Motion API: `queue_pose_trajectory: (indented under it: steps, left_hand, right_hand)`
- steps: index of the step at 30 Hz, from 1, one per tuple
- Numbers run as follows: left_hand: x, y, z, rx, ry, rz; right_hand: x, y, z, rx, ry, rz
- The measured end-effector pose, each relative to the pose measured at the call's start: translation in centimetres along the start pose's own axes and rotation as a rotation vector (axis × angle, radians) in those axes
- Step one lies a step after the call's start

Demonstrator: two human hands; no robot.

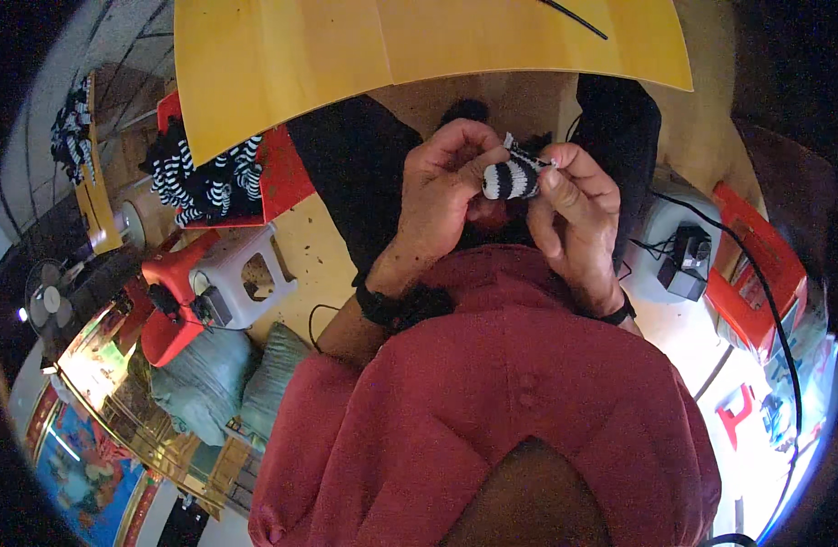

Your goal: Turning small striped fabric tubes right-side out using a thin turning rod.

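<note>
Above my lap, both hands work on a small black-and-white striped knitted piece, rounded at its near end. My left hand is closed on its left side, thumb and forefinger pinching the fabric. With thumb and forefinger, my right hand pinches the piece's right edge, where a tiny white bit shows at the fingertips. A narrow strip of the knit stretches between the two pinches. Whether the right fingers also hold a needle or thread is too small to tell. The fabric's underside is hidden.
A yellow tabletop lies just beyond my hands, with a thin dark rod on it. At left, a red bin holds striped knits. Stools flank me: a white stool left, a red stool right, near a black cable.
</note>
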State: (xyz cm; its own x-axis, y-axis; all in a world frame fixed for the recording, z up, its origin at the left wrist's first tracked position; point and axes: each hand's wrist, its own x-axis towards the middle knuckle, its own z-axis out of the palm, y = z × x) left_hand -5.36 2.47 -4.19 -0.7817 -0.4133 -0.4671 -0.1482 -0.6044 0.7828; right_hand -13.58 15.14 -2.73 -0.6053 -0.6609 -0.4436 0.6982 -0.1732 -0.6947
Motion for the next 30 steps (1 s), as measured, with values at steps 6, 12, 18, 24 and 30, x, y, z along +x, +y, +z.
queue_pose_trajectory:
  steps: [6, 12, 18, 24, 30]
  left_hand:
    - [0.4, 0.0, -0.7, -0.422, -0.116, -0.142]
    - [0.3, 0.4, -0.9, -0.408, -0.215, -0.193]
    - [0.4, 0.3, -1.4, -0.487, -0.321, -0.307]
    - [0.2, -0.5, -0.4, -0.011, -0.079, -0.054]
    - [0.1, -0.3, 0.3, 0.128, -0.018, 0.049]
  right_hand:
    - [1.0, 2.3, -0.8, -0.056, 0.075, -0.074]
    - [1.2, 2.5, -0.4, -0.073, 0.127, -0.055]
    - [1.5, 2.7, -0.8, -0.049, 0.094, -0.048]
    - [0.9, 1.8, -0.7, -0.451, 0.161, -0.378]
    - [-0.1, 0.7, -0.5, -0.170, 0.045, -0.108]
